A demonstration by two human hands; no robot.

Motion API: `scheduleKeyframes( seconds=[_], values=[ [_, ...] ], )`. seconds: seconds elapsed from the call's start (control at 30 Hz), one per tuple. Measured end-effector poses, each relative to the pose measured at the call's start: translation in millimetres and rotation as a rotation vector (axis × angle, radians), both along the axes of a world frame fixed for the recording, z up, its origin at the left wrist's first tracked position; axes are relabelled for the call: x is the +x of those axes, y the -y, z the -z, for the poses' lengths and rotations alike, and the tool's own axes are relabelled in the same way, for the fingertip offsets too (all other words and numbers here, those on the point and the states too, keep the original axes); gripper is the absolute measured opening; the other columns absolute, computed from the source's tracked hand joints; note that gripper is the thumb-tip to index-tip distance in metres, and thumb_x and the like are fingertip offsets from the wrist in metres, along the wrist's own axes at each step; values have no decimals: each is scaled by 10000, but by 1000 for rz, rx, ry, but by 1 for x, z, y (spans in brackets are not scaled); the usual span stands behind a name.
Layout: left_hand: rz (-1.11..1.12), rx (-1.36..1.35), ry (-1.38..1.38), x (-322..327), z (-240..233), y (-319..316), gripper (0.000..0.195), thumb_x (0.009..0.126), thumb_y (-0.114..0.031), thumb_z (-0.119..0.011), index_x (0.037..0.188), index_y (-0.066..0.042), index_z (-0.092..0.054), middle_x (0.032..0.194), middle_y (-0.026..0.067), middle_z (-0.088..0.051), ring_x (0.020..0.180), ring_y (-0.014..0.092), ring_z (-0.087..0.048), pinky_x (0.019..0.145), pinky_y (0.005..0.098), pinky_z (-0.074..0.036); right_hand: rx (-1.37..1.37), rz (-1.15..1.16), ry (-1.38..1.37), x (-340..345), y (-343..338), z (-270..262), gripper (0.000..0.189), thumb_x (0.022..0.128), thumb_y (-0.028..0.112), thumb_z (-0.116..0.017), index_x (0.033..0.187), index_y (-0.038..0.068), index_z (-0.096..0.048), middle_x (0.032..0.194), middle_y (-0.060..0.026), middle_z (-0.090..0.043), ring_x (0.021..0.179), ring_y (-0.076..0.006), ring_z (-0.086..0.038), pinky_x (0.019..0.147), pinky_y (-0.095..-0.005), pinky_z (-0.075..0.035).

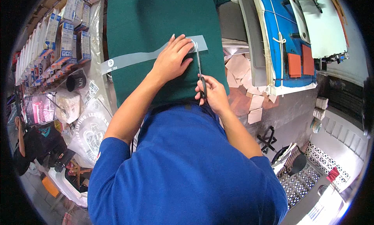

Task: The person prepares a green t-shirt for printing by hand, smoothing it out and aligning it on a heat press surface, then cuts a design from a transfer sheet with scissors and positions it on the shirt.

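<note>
A long strip of translucent film (137, 58) with white printing lies across a dark green cloth (163, 14), its left end reaching past the cloth's edge. My left hand (173, 58) rests flat on the strip with its fingers spread a little. In my right hand (213, 92) is a pair of scissors (199, 64) with black handles. The scissors' blades point away from me and cross the strip just right of my left fingertips. How far apart the blades are I cannot tell. The strip's right end (201, 42) lies beyond the blades.
Boxes (67, 35) are stacked at the left, near a black cup (76, 81) and a printed clear sheet (90, 128). At the right stands a blue-topped press or frame (280, 49) with two orange-red blocks. Paper pieces (255, 102) lie below it. Another person (41, 143) is at the far left.
</note>
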State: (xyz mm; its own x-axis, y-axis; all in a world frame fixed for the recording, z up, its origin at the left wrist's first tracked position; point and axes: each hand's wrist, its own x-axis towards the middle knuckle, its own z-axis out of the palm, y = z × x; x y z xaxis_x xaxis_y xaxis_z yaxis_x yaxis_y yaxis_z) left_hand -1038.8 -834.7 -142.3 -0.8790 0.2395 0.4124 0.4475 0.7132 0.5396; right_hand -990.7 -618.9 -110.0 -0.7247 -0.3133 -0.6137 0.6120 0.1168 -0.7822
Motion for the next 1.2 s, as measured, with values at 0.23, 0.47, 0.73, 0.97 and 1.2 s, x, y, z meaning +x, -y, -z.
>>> scheduleKeyframes(
  seconds=[0.23, 0.47, 0.73, 0.97, 1.2],
  values=[
    [-54, 39, -44, -8, 12, -3, 477, 771, -85, -750, 1215, -40, -582, 1282, 139, -597, 1275, 336, -521, 1125, 505, -371, 27, -7, -19, -6, 4, -2, 375, 957, 252, -651, 1228, 5, -570, 820, -57, -617, 606, -119, -625, 435, -227, -480],
    [-79, 35, -56, -8, 13, -5, 424, 792, -87, -729, 1190, -38, -593, 1271, 131, -605, 1265, 326, -530, 1120, 500, -379, 71, -19, -8, -6, 1, -7, 383, 946, 234, -668, 1234, -1, -573, 798, -53, -622, 576, -108, -617, 413, -222, -460],
    [-82, 35, -79, -8, 15, -5, 320, 813, -107, -709, 1115, -27, -640, 1241, 122, -623, 1249, 311, -545, 1112, 487, -393, 113, -13, -49, -14, 9, -10, 370, 941, 221, -673, 1219, -7, -585, 747, -45, -619, 540, -100, -603, 387, -220, -432],
    [-65, 55, -46, -6, 16, -4, 347, 812, -88, -715, 1143, -35, -627, 1281, 124, -607, 1287, 320, -518, 1126, 500, -374, 166, -27, -111, -20, 10, -6, 429, 920, 272, -707, 1201, -31, -592, 701, -15, -618, 504, -80, -582, 384, -228, -401],
    [-52, 62, -48, -6, 19, -3, 348, 810, -85, -713, 1143, -31, -626, 1282, 126, -605, 1293, 321, -512, 1130, 500, -370, 171, -40, -115, -28, 14, -9, 391, 926, 234, -693, 1205, -21, -592, 712, -24, -616, 508, -85, -589, 379, -220, -397]
  ],
)
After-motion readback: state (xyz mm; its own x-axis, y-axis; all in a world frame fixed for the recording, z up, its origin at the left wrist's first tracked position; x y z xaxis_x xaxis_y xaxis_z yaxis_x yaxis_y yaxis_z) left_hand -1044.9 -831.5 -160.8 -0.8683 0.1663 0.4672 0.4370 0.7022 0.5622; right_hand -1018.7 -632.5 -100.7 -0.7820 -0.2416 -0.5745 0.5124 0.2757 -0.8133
